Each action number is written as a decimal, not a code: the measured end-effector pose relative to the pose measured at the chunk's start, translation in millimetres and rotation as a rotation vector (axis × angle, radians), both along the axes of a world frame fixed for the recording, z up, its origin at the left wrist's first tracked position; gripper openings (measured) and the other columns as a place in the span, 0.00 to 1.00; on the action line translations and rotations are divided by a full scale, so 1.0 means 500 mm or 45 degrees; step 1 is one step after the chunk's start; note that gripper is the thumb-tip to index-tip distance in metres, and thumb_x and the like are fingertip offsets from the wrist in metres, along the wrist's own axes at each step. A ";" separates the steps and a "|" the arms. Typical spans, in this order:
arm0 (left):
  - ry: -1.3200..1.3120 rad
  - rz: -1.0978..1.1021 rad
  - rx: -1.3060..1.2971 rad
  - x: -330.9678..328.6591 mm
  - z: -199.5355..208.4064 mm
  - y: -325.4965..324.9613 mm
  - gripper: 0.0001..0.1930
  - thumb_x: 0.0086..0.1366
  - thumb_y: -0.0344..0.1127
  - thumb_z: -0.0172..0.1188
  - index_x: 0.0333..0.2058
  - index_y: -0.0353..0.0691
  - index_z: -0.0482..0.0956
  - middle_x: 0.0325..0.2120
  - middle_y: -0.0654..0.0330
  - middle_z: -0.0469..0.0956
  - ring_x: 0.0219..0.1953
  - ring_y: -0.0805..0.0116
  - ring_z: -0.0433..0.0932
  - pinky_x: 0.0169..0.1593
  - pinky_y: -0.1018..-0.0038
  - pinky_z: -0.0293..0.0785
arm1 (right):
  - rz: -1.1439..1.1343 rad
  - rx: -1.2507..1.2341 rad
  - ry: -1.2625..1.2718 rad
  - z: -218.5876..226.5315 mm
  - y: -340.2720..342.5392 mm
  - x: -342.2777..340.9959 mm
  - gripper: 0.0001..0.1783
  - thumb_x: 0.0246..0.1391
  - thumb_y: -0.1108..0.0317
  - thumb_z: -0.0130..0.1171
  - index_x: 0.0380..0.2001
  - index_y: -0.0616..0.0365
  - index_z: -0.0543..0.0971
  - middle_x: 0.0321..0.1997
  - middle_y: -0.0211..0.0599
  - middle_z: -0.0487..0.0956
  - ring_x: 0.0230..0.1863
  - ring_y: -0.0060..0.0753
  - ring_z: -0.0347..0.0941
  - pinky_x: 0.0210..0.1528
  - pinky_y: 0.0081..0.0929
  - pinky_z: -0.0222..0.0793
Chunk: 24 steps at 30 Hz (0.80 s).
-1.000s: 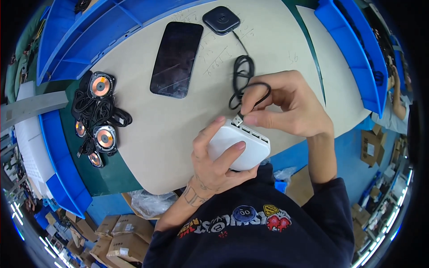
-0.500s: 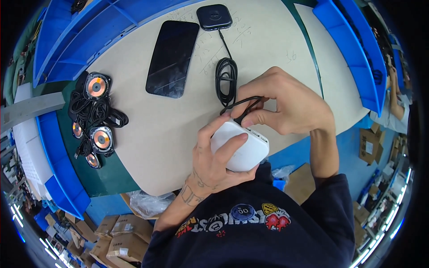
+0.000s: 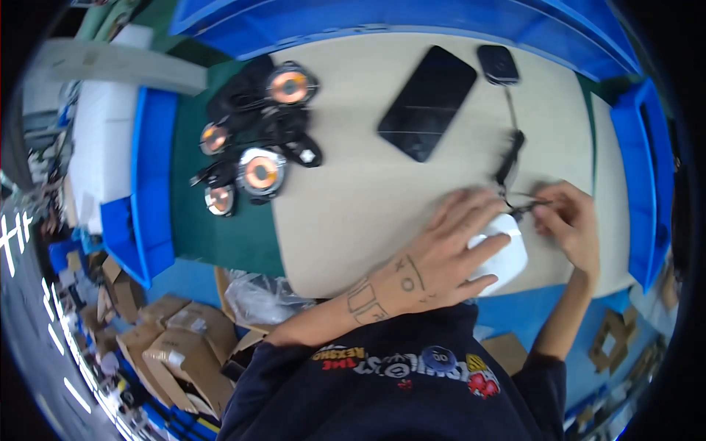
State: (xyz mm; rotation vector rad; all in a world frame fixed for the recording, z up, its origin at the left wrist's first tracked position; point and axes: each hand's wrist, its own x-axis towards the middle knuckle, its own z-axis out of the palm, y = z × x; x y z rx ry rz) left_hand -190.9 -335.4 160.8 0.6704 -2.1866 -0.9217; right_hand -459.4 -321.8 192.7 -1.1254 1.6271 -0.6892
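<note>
My left hand (image 3: 456, 246) lies over a white rounded box (image 3: 509, 259), its fingers spread across the top and holding it near the table's front edge. The box is a charger with ports along one side, as the earlier frame shows. To its right, my right hand (image 3: 570, 224) pinches a thin black cable (image 3: 540, 201) close to the box. Motion blur hides whether the plug sits in a port. The cable's coiled bundle (image 3: 510, 158) lies just beyond, leading up to a black square pad (image 3: 498, 65). A black phone (image 3: 428, 103) lies face up left of the pad.
On the left, several round charging coils (image 3: 261, 171) with copper rings lie tangled in black cables on a green mat (image 3: 220, 246). Blue bins (image 3: 412, 26) line the far edge, with another (image 3: 651, 184) at the right. Cardboard boxes (image 3: 187, 360) stand below left.
The view has swung left, so the table things appear further right. My right hand has drawn slightly away from the box, still pinching the cable. My left hand still covers the box.
</note>
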 end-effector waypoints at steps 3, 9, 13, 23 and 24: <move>0.054 0.018 0.031 0.049 0.008 -0.021 0.20 0.56 0.35 0.72 0.48 0.40 0.82 0.58 0.54 0.76 0.61 0.55 0.75 0.64 0.58 0.70 | 0.021 -0.104 0.227 0.016 0.014 0.001 0.16 0.52 0.80 0.66 0.46 0.62 0.83 0.33 0.35 0.83 0.26 0.21 0.73 0.33 0.17 0.72; -0.461 0.864 -0.418 0.207 0.085 -0.161 0.14 0.52 0.31 0.74 0.38 0.40 0.85 0.43 0.59 0.82 0.41 0.61 0.79 0.49 0.70 0.75 | -0.017 -0.424 0.411 0.052 0.030 0.033 0.20 0.52 0.80 0.64 0.50 0.60 0.82 0.44 0.39 0.83 0.34 0.28 0.76 0.42 0.25 0.75; -0.679 0.956 -0.312 0.259 0.092 -0.184 0.15 0.54 0.32 0.75 0.40 0.38 0.85 0.41 0.58 0.82 0.36 0.62 0.78 0.42 0.72 0.76 | -0.006 -0.548 0.459 0.065 0.032 0.029 0.20 0.52 0.79 0.63 0.50 0.60 0.82 0.44 0.40 0.83 0.35 0.30 0.76 0.42 0.26 0.75; 0.175 0.862 0.171 0.302 0.143 -0.188 0.09 0.58 0.24 0.72 0.38 0.33 0.85 0.37 0.55 0.82 0.34 0.67 0.80 0.42 0.74 0.77 | -0.010 -0.834 0.310 0.095 0.019 0.043 0.14 0.54 0.78 0.64 0.45 0.61 0.84 0.39 0.42 0.84 0.34 0.32 0.76 0.40 0.25 0.75; 0.367 0.762 0.234 0.306 0.144 -0.179 0.09 0.59 0.23 0.72 0.38 0.32 0.85 0.37 0.55 0.82 0.33 0.67 0.81 0.41 0.75 0.77 | 0.008 -0.862 0.291 0.098 0.013 0.051 0.13 0.54 0.78 0.63 0.43 0.61 0.84 0.38 0.42 0.84 0.34 0.32 0.76 0.39 0.25 0.74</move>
